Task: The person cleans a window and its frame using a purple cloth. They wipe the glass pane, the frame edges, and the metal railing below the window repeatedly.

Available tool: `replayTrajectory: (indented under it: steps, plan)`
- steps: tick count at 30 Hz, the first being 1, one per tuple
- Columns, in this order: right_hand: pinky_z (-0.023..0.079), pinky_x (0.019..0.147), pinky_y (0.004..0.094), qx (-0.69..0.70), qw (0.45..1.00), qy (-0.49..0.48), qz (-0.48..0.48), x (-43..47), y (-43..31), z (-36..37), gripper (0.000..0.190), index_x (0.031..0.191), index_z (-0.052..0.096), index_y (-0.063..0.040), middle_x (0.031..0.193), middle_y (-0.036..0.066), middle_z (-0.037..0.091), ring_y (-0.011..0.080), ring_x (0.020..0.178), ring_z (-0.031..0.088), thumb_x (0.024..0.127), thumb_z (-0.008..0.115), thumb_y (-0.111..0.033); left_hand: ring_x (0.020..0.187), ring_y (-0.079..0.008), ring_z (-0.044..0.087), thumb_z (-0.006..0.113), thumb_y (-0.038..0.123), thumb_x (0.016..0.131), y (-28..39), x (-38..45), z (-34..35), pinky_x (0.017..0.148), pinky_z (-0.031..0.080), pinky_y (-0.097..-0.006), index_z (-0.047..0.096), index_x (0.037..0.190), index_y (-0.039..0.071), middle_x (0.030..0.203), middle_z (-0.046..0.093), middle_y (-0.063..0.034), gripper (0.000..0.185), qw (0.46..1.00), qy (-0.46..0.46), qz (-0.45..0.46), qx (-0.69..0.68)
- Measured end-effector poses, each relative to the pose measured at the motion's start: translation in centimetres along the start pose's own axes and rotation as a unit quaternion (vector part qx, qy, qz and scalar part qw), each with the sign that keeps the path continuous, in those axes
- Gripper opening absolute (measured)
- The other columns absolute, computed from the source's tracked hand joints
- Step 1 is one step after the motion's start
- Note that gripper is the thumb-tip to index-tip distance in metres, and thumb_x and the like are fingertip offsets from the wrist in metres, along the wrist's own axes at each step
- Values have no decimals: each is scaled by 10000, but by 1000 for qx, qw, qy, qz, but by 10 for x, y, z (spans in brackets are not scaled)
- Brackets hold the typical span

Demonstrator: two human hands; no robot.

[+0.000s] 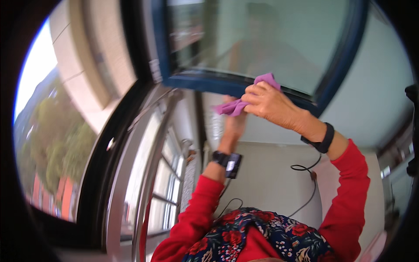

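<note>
A glazed window sash with a dark blue frame (209, 84) hangs open in front of me. My right hand (266, 103) grips a purple cloth (233, 108), and part of the cloth stands up over the sash's lower rail. My left hand (235, 122) is beneath the rail, partly behind the cloth and blurred; whether it also holds the cloth cannot be told. The glass pane (262, 42) shows a faint reflection. Black bands sit on both wrists, the left one with a small box, and thin cables trail down.
A metal railing (154, 157) curves along the left, beside the dark window frame (95, 170) and the opening to the outside. Trees and a building are visible beyond. A pale wall (356, 108) is at the right, with a light floor (271, 177) below.
</note>
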State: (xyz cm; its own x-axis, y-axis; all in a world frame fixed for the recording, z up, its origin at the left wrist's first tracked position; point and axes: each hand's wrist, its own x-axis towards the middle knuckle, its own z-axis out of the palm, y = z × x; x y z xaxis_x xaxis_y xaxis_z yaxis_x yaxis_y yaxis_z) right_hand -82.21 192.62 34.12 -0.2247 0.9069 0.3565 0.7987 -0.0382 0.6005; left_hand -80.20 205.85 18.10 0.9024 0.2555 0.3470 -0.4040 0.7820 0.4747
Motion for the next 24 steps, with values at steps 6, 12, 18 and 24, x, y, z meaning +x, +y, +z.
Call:
replayTrajectory:
  steps: [6, 12, 18, 24]
  plan:
    - [441, 920, 364, -44, 987, 41, 148, -118, -12, -41, 129, 800, 604, -100, 1058, 12, 628, 208, 1080, 577, 714, 683, -44, 1115, -164, 499, 360, 816, 887, 2, 2, -5, 930, 387, -355, 525, 1346, 140, 1228, 571, 22, 834, 1000, -14, 0, 8]
    - [461, 935, 402, -193, 949, 102, 228, -175, 32, -98, 141, 856, 640, -94, 1115, 70, 640, 265, 1115, 585, 759, 647, 9, 1151, -153, 466, 377, 844, 859, 6, 2, 2, 918, 382, -331, 494, 1386, 152, 1308, 524, 27, 878, 1000, 8, 7, 3]
    - [459, 949, 425, -217, 873, 320, 299, -130, 143, -204, 236, 1102, 666, -50, 1123, 124, 659, 335, 1097, 599, 891, 563, -26, 1095, -171, 518, 476, 841, 817, 6, 2, 4, 948, 361, -366, 609, 1189, 149, 1153, 613, 26, 798, 999, 49, 13, -19]
    - [435, 1016, 462, -325, 864, 344, 173, -49, 200, -223, 286, 1167, 645, -27, 1263, 188, 607, 368, 1183, 565, 904, 557, -97, 1097, -144, 484, 419, 868, 820, 12, -2, 3, 912, 376, -330, 562, 1270, 149, 1202, 567, 28, 860, 1000, 27, 3, 5]
